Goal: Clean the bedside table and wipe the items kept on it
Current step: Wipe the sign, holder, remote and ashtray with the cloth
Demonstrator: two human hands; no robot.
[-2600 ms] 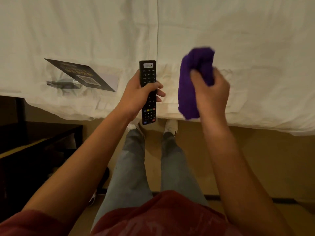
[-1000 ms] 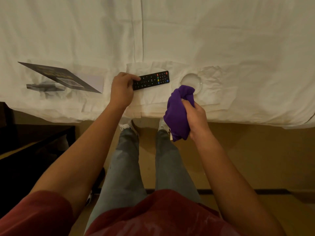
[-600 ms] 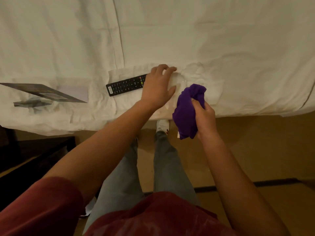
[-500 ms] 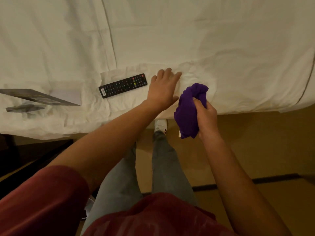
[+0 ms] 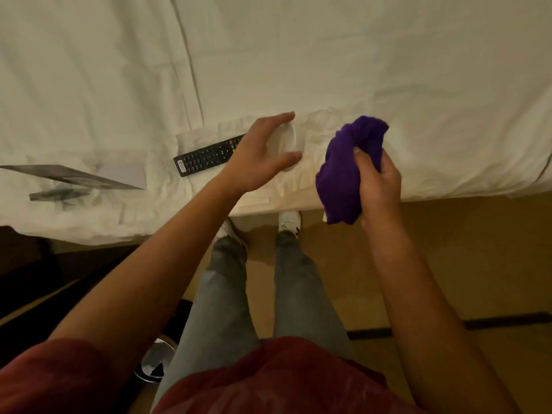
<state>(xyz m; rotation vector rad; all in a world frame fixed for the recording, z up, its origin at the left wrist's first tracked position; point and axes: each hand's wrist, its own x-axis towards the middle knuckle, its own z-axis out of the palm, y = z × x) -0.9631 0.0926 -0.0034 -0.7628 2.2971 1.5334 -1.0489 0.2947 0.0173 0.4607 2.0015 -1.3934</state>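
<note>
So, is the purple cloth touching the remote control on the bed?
Apart. In the head view the purple cloth is gripped in the right hand, and the left hand and bare white sheet lie between it and the remote control.

Your view is dim and warm-toned; the white bed sheet (image 5: 328, 55) catches most light; lower left falls into near-black shadow; wide-angle bending curves the edges; your left hand (image 5: 257, 156) looks slightly motion-soft.
</note>
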